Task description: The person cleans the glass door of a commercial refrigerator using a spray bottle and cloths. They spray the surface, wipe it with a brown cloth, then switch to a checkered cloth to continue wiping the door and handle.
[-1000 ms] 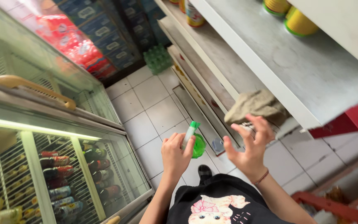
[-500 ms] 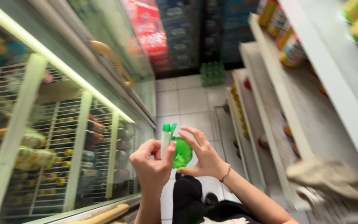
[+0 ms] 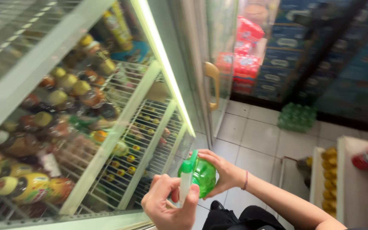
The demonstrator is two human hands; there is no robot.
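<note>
Lit glass-door drinks cooler (image 3: 107, 106), pale tiled floor (image 3: 252, 132), stacked crates (image 3: 294, 38)

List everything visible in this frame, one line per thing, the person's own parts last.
spray bottle: one, green, held between both hands
fridge door: one, glass, left, shut
drink bottles: many, mixed colours, on wire shelves inside
door handle: one, tan, further fridge door
stacked cartons: many, blue and red, far wall
green bottle pack: one, on tiled floor
left hand: on the sprayer head
right hand: cupping the bottle body
</note>
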